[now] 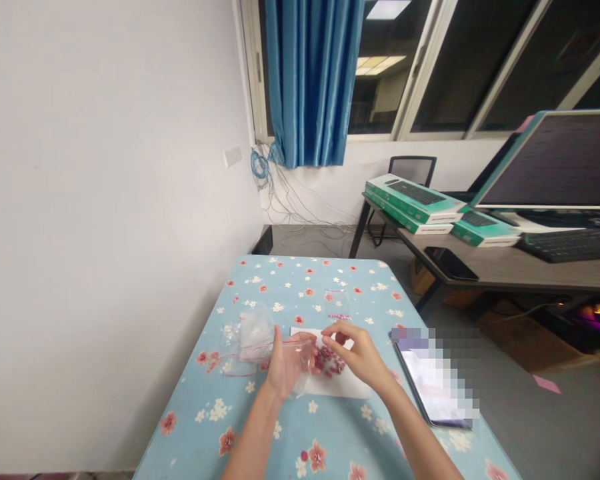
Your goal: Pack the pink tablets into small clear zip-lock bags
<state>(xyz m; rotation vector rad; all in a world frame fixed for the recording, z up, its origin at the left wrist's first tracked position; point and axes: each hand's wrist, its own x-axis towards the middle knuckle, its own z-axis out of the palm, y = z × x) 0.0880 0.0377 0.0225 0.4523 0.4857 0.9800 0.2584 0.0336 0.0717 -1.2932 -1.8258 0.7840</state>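
My left hand [283, 367] holds a clear zip bag [305, 385] with a red strip along its top, the thumb upright and the fingers partly behind the plastic. Close to the bag's upper right corner, my right hand [353, 347] has thumb and forefinger pinched together; what they hold, if anything, is too small to make out. Below and between the hands, small pink-red pieces [333, 365] lie in a heap on a white sheet [353, 389]. Farther back lies a small clear bag [337, 305] with a row of pink pieces along its near edge.
Several empty clear bags [255, 332] are piled left of my hands on the flowered tablecloth [220, 410]. A tablet-like device [430, 383], partly pixelated, rests at the right edge. Beyond stands a desk with keyboard boxes [413, 200], a phone [451, 263] and a monitor [555, 160].
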